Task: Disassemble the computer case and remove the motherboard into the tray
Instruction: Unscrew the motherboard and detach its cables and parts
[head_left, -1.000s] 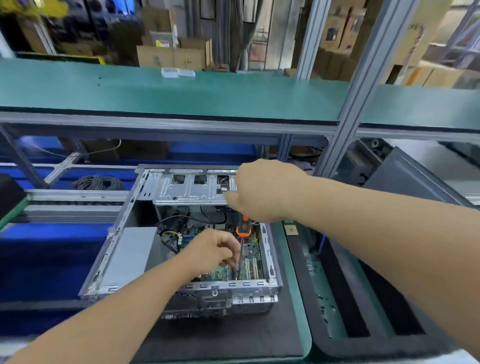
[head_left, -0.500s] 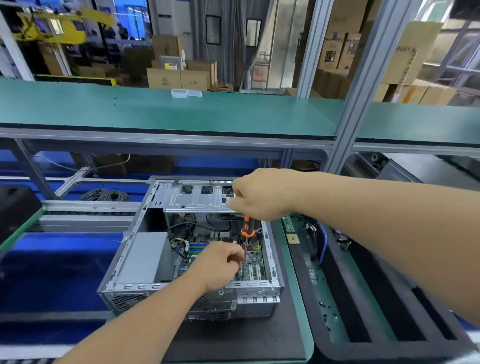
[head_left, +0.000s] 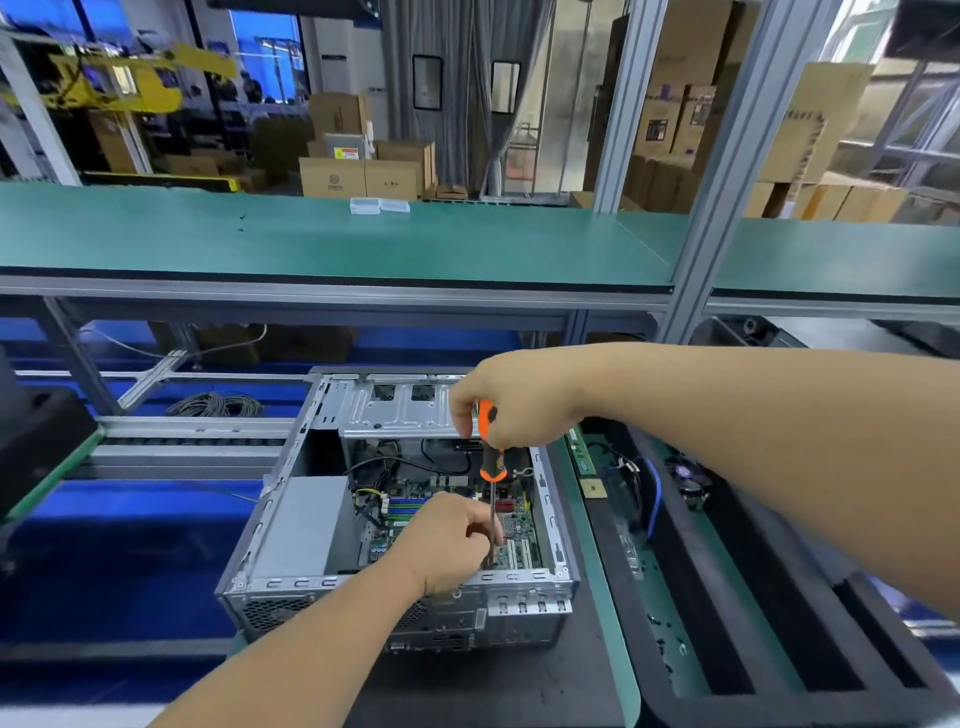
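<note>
An open grey computer case lies on a dark mat, its green motherboard still inside with cables and slots showing. My right hand grips the orange-and-black handle of a screwdriver that stands upright over the board. My left hand reaches into the case and pinches the thin metal shaft low down, near the tip. The tip itself is hidden behind my fingers. A black foam tray with long slots sits to the right of the case.
A grey power supply box fills the case's left side. Small parts, a blue cable and a chip lie at the tray's far end. A green shelf overhangs the bench, with an aluminium post on the right.
The camera has tilted up, so the case sits lower in view. My right hand has lifted, showing more of the screwdriver handle. My left hand stays on the shaft.
</note>
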